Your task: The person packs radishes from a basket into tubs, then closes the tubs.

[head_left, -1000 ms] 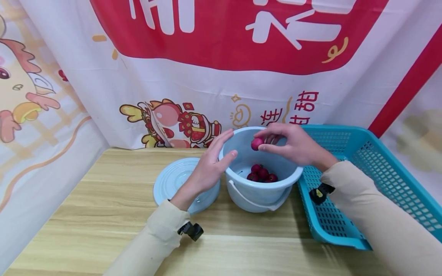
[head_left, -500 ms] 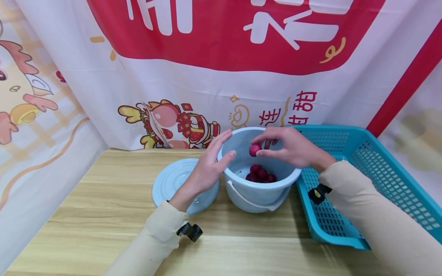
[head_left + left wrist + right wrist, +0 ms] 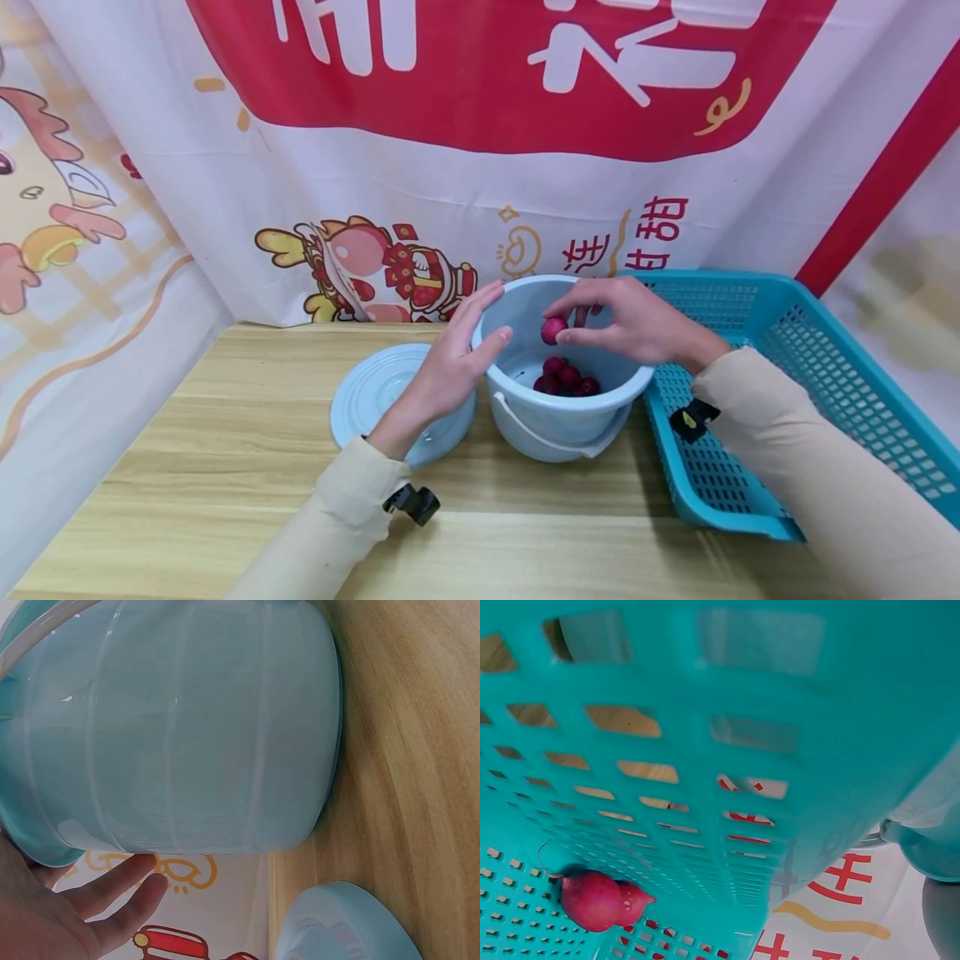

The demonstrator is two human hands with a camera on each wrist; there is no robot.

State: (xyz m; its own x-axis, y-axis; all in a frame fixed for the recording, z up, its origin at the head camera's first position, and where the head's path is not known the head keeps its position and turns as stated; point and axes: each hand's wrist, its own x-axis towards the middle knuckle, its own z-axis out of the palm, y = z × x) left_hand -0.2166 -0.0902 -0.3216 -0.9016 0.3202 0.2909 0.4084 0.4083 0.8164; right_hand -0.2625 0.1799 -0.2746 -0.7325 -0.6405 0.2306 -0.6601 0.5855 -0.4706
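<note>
My right hand (image 3: 637,323) pinches a round red radish (image 3: 553,330) between thumb and fingertips, just inside the mouth of a light blue bucket (image 3: 558,429). Several dark red radishes (image 3: 568,377) lie at the bucket's bottom. Against the left side of the rim rests my left hand (image 3: 450,367), fingers extended and thumb spread apart. In the left wrist view, its fingers (image 3: 124,889) lie alongside the outer wall. The right wrist view does not show the right hand or the held radish.
A light blue lid (image 3: 367,392) lies on the wooden table left of the bucket, partly behind the left arm. Close on the right stands a teal perforated basket (image 3: 686,500); two radishes (image 3: 591,901) sit in its corner. A printed curtain (image 3: 420,179) hangs behind.
The right hand has lowered the radish slightly into the bucket. My left hand stays at the rim, and the head view has shifted slightly.
</note>
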